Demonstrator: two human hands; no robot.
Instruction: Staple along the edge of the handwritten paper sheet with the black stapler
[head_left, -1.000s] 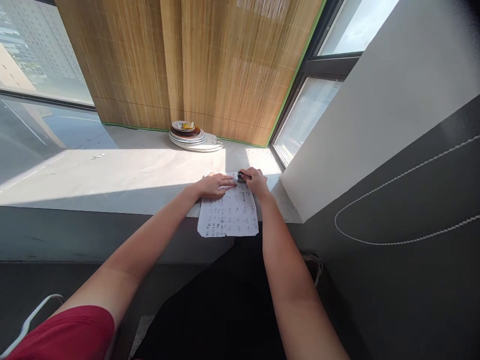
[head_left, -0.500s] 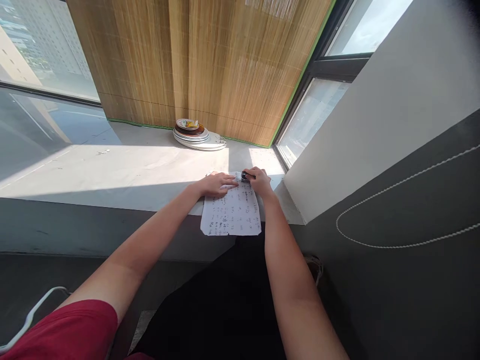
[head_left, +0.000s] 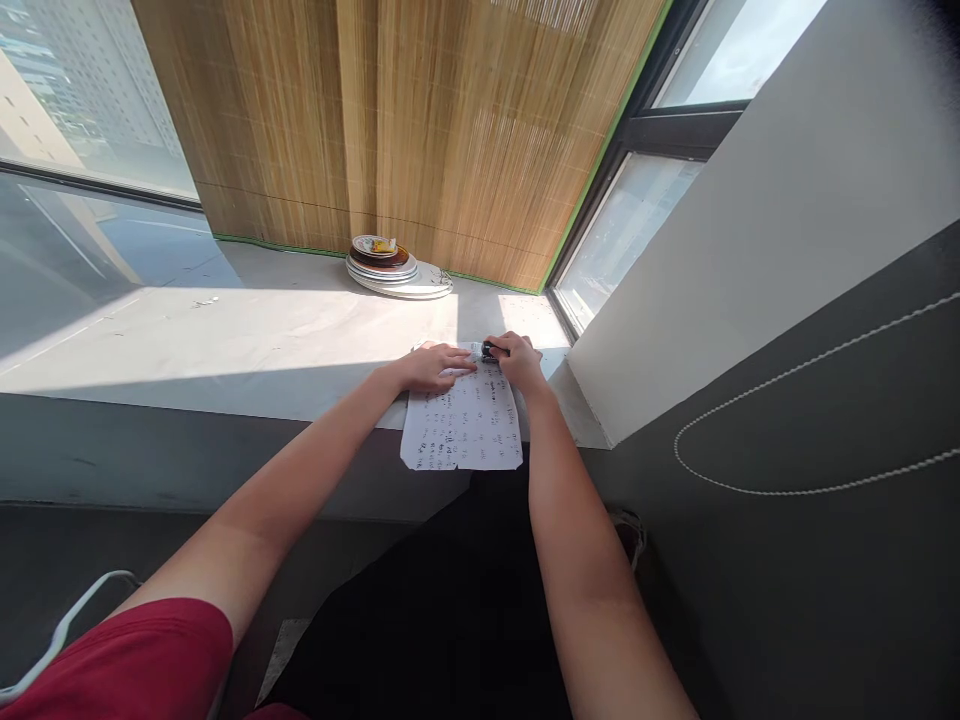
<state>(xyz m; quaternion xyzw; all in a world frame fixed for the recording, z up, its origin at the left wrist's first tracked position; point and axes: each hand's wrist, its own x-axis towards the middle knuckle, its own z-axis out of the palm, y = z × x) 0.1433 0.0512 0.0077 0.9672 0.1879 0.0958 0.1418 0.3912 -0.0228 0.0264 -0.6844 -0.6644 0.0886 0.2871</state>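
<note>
A white sheet of paper [head_left: 469, 430] covered in handwriting lies on the window ledge, its near end sticking out past the ledge's front edge. On the upper left part of the sheet rests my left hand [head_left: 435, 367], flat with its fingers stretched to the right. My right hand [head_left: 519, 360] is closed around a small black object [head_left: 489, 350] at the top right of the paper. What this object is cannot be made out; its lower end is against the sheet.
Stacked plates [head_left: 397, 275] stand at the back of the ledge [head_left: 187, 335], by a bamboo blind [head_left: 450, 130]. A beaded cord [head_left: 750, 491] hangs on the right by the grey wall [head_left: 787, 570]. A window frame [head_left: 679, 130] rises at the back right.
</note>
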